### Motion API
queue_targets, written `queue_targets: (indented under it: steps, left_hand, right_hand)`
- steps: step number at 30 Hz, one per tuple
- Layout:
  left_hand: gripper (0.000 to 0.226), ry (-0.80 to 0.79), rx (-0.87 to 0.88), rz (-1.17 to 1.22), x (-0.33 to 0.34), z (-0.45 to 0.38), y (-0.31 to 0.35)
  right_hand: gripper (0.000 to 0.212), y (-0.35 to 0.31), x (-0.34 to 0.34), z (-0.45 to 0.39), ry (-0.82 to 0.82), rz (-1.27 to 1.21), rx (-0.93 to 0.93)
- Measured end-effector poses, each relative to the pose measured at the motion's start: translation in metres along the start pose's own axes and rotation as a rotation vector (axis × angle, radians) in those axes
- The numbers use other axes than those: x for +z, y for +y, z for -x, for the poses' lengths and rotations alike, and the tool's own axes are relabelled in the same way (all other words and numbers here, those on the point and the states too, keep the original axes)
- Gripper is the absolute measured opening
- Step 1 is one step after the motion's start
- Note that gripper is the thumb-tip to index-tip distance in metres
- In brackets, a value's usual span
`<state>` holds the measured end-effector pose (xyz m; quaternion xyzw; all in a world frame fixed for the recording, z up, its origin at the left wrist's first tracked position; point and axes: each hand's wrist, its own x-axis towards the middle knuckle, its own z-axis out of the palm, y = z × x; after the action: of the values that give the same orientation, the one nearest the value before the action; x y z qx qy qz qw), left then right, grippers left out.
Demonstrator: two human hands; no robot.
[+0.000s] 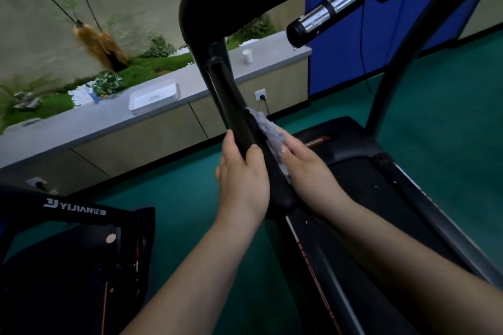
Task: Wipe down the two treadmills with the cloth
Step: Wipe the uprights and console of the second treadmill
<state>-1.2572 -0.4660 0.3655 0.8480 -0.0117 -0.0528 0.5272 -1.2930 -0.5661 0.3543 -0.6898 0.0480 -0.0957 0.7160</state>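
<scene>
A black treadmill fills the right half; its left upright post (234,106) slants down to the deck (362,187). My left hand (242,179) grips the lower part of this post, fingers on the far side and thumb on the near face. My right hand (304,163) holds a grey cloth (268,130) and presses it against the post's right side. The cloth reaches up the post past my fingertips. A second black treadmill (73,247), marked YIJIAN, sits at the lower left with nothing touching it.
A chrome-and-black handlebar (326,15) juts out above my hands. A grey counter (109,117) runs along the back with a white tray (153,98) and a white cup (247,56). Green floor (174,198) lies between the treadmills. A blue partition (353,49) stands behind.
</scene>
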Motion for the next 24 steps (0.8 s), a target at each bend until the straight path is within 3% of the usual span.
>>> queue_targets:
  steps: [6, 12, 18, 21, 24]
  left_hand:
    - [0.073, 0.001, 0.009, 0.022, 0.001, -0.001, 0.002]
    - [0.063, 0.016, 0.021, -0.02, 0.001, -0.002, 0.002]
    - [0.057, 0.026, 0.001, -0.094, 0.001, -0.002, 0.004]
    - [0.057, 0.019, 0.004, -0.209, -0.003, -0.002, 0.007]
    - [0.054, 0.106, 0.167, -0.472, -0.01, 0.004, 0.017]
  right_hand:
    - [0.04, -0.01, 0.007, 0.072, 0.183, 0.029, -0.005]
    - [0.039, -0.015, 0.007, 0.036, 0.125, 0.071, -0.01]
    - [0.039, -0.019, 0.001, 0.058, 0.135, 0.09, -0.02]
    - [0.036, -0.02, -0.013, 0.066, 0.126, 0.101, -0.037]
    - [0.035, -0.023, -0.034, 0.064, 0.171, 0.155, -0.094]
